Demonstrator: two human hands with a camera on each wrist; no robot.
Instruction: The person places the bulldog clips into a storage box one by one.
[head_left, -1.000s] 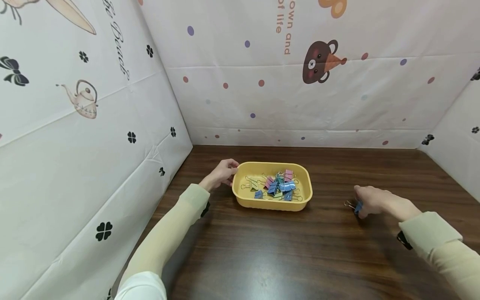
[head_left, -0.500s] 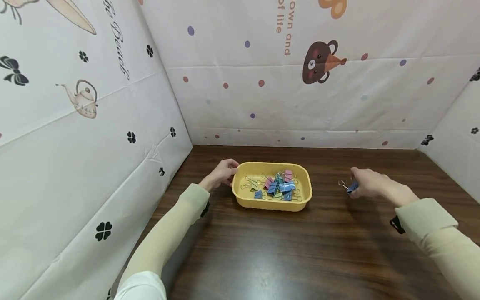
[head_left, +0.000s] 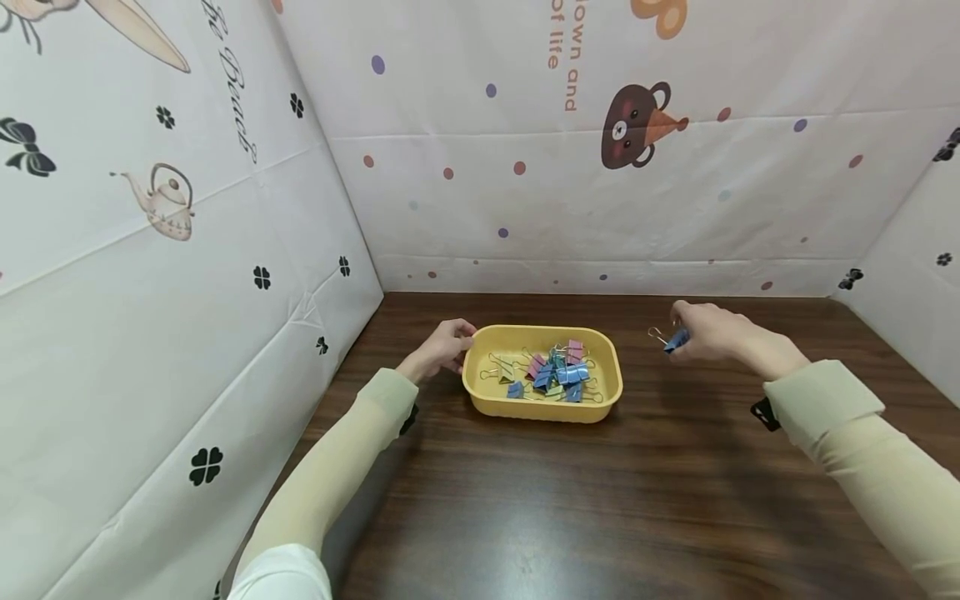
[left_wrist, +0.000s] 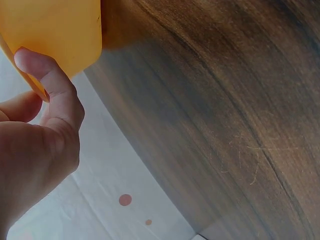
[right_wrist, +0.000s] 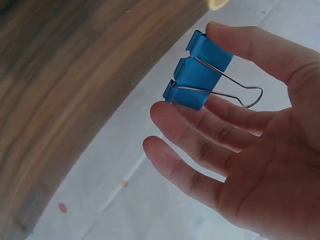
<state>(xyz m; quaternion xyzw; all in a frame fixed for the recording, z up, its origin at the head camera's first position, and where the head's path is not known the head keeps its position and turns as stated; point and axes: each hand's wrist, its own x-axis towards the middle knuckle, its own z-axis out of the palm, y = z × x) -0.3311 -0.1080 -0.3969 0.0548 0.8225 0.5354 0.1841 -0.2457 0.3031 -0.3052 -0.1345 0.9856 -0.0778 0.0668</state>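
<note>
A yellow plastic tray (head_left: 487,405) stands on the table with several binder clips (head_left: 572,373) in blue, pink, green and teal inside. At its left end, my left hand (head_left: 444,346) pinches the rim between thumb and finger, as the left wrist view also shows on the tray wall (left_wrist: 65,30). To the right of the tray and above the table, my right hand (head_left: 720,337) holds a blue binder clip (right_wrist: 197,75) between the thumb and the fingertips. One wire handle of that clip points toward the palm in the right wrist view.
The dark wooden table (head_left: 480,500) meets white printed sheets at the back (head_left: 450,217), the left (head_left: 150,333) and the right (head_left: 922,308).
My right hand has lifted the blue binder clip off the table and carried it leftward and away from me, closer to the tray. My left hand and the tray have stayed put.
</note>
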